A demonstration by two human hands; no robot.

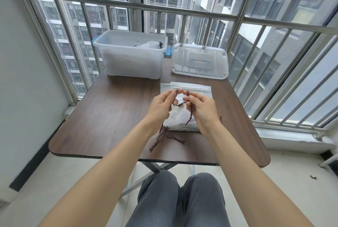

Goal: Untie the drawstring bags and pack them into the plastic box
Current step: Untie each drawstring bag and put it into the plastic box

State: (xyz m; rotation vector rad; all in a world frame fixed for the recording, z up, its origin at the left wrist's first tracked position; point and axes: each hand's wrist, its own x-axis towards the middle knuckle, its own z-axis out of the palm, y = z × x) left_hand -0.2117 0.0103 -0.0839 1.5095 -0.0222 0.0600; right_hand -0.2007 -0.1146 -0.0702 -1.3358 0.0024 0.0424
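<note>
Left hand [163, 105] and right hand [200, 107] each pinch a brown cord [181, 104], seemingly knotted, above white bags [181, 117]

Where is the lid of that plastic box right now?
The lid lies flat at the far right of the table, just right of the open plastic box and beyond the white bags.

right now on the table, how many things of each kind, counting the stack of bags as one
plastic box: 1
lid: 1
clear zip pouch: 1
stack of white drawstring bags: 1
total: 4
The left hand and right hand each pinch a brown cord above the stack.
</note>
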